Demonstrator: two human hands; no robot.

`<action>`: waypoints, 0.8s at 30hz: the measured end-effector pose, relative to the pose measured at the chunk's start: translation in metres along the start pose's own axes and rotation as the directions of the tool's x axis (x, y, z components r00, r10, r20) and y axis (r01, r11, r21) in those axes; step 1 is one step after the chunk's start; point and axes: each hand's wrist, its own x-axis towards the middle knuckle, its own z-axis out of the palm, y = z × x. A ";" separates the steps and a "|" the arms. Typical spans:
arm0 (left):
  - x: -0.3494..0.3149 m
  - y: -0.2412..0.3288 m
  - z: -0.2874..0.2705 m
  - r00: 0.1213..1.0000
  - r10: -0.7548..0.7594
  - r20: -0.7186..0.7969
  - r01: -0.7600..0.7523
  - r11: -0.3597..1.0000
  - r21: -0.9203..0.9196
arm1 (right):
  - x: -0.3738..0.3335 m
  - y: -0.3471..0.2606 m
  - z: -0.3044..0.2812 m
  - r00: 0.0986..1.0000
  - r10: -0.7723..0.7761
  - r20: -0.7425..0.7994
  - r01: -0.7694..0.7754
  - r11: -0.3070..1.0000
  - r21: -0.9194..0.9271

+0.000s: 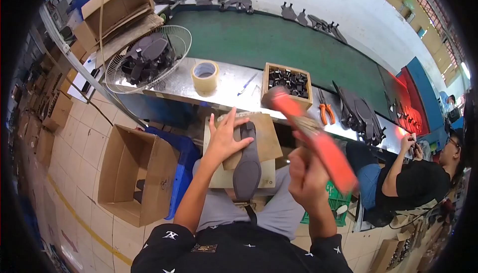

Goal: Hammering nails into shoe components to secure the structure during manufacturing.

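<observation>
Red tool blurred, black shirt cut off

We log a metal bench: wire basket, tape roll, pen, wooden box, orange-handled pliers, pile of dark soles at right. Behind it, we see a green belt, more soles along its far edge. Nearer, we have a cream board bearing a brown sheet, dark sole across both. On the tiled floor we mark a cardboard box, blue bin just beside.
</observation>
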 end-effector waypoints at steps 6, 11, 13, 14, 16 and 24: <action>0.000 -0.003 0.018 0.997 0.039 -0.066 -0.036 0.998 0.042 | -0.012 0.035 0.052 0.987 0.120 0.110 -0.130 0.987 0.093; -0.008 0.015 -0.020 0.921 0.378 -0.096 -0.386 0.919 -0.083 | 0.013 0.034 0.033 0.979 0.204 0.006 -0.203 0.971 0.123; -0.041 0.044 -0.037 0.962 0.175 0.212 -0.046 0.863 -0.503 | 0.011 0.058 0.051 0.995 0.029 -0.097 -0.029 1.000 0.005; -0.053 0.052 -0.039 0.949 0.260 0.177 -0.125 0.828 -0.547 | 0.008 0.061 0.056 0.998 0.065 0.025 -0.062 0.993 -0.104; -0.074 0.084 -0.058 0.932 0.228 0.284 0.020 0.746 -0.665 | -0.003 0.079 0.072 0.948 0.154 0.279 -0.062 0.947 -0.314; -0.113 0.116 -0.093 0.816 0.207 0.540 0.431 0.405 -0.806 | -0.004 0.020 0.017 0.846 -0.235 0.478 -0.048 0.860 0.508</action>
